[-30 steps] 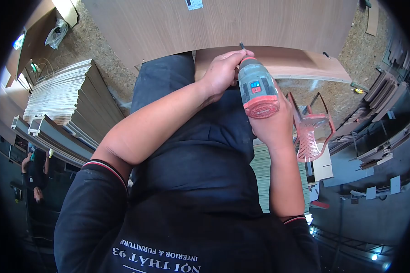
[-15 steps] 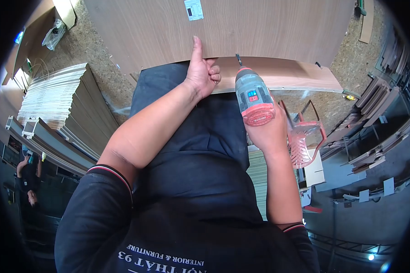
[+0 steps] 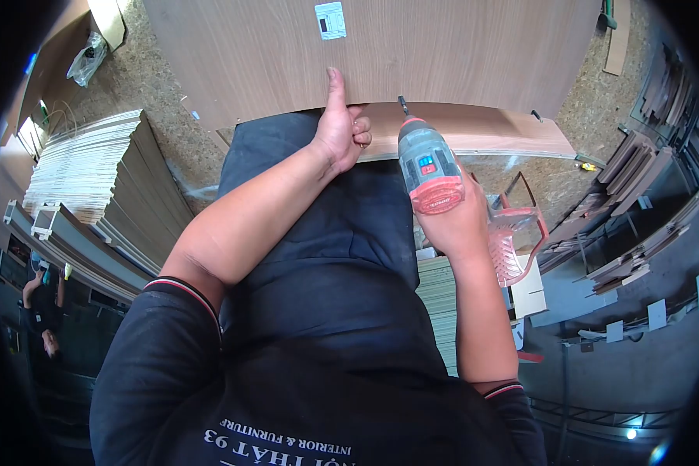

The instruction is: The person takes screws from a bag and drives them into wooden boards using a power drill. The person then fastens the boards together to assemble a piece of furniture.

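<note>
Flat brown wood-grain board (image 3: 474,54) is spanning the far side; grey-and-red plastic drill (image 3: 429,159) is seemingly needing steady alignment, right hand (image 3: 460,225) gripping it, left hand (image 3: 338,133) curling its fingers, hold unclear, dark metal bit (image 3: 403,106) pointing far.

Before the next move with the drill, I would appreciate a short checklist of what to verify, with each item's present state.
1. Drill held in the right hand: ok.
2. Bit fitted in the drill: ok.
3. Left hand away from the bit: ok, a gap shows between them.
4. Left hand gripping the large panel: cannot tell; its thumb overlaps the panel, fingers curled near the edge.
5. Bit touching the large panel: cannot tell.
6. Screw on the bit: cannot tell, too small.
</note>
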Action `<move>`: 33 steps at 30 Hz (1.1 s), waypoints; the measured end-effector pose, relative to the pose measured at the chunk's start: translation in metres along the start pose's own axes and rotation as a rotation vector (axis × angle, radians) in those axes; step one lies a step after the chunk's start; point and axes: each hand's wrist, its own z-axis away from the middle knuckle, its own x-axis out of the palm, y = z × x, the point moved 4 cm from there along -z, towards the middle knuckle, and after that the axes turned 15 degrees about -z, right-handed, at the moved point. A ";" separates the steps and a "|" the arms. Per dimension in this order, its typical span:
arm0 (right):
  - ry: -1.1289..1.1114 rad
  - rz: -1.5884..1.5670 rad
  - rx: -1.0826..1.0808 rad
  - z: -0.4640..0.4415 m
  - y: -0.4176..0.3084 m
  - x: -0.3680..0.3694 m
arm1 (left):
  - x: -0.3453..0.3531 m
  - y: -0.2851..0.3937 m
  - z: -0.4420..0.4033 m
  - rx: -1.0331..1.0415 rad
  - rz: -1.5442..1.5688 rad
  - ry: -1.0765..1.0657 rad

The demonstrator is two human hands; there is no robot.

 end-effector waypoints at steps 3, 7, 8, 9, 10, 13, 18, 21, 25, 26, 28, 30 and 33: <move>0.022 0.041 -0.048 0.001 -0.005 0.000 | 0.001 0.002 0.001 0.016 -0.008 -0.026; 0.051 0.016 -0.064 0.004 0.001 0.006 | -0.001 0.001 0.000 0.001 -0.001 0.014; 0.035 0.002 -0.013 0.003 -0.001 0.006 | -0.001 0.001 0.001 -0.002 0.000 0.010; 0.020 -0.012 0.038 0.003 -0.001 0.006 | -0.001 0.001 0.000 -0.005 0.000 0.004; 0.022 -0.012 0.038 0.004 0.000 0.007 | 0.000 0.001 0.000 -0.005 0.000 0.002; 0.021 0.012 0.003 0.006 0.002 0.008 | -0.002 0.000 0.000 -0.005 0.009 0.035; 0.049 -0.155 -0.034 0.026 0.000 -0.005 | 0.000 -0.004 0.020 -0.007 0.039 0.060; 0.065 -0.113 -0.120 0.062 0.005 -0.021 | -0.010 -0.030 0.042 -0.186 0.187 -0.154; 0.082 -0.293 -0.190 0.128 0.007 -0.030 | 0.012 -0.020 0.133 -0.091 -0.064 -0.328; 0.090 -0.293 -0.215 0.143 0.012 -0.030 | 0.013 -0.022 0.153 -0.068 -0.131 -0.374; 0.059 -0.320 -0.242 0.172 0.009 -0.034 | 0.014 -0.023 0.191 -0.010 -0.244 -0.416; 0.033 -0.407 -0.355 0.192 0.012 -0.035 | 0.011 -0.021 0.218 0.082 -0.364 -0.367; -0.052 -0.266 -0.483 0.215 0.009 -0.035 | 0.006 -0.011 0.246 0.269 -0.414 -0.264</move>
